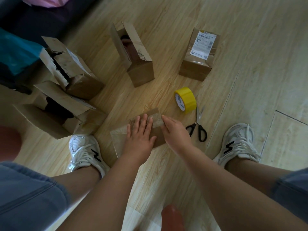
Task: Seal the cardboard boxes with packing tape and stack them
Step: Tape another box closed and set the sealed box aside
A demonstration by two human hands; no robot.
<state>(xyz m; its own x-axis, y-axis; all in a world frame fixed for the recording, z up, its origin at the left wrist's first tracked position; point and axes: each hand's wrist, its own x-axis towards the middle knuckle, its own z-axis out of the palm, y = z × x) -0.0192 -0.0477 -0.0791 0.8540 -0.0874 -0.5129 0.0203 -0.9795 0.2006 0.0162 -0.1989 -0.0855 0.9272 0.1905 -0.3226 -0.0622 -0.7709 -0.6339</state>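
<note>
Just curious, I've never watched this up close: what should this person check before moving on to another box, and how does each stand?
1. Small box pressed under left hand and right hand: ok.
2. Clear tape strip lies across its top: ok.
3. Strip's ends stuck down: cannot tell.
4. Yellow tape roll and scissors close by: ok.
5. Three other boxes shut: not ok, flaps open.

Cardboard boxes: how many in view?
5. Near box under left hand and right hand; labelled box far right; open box top centre; upper-left box and lower-left box, both open. More may hide beyond the left edge.
</note>
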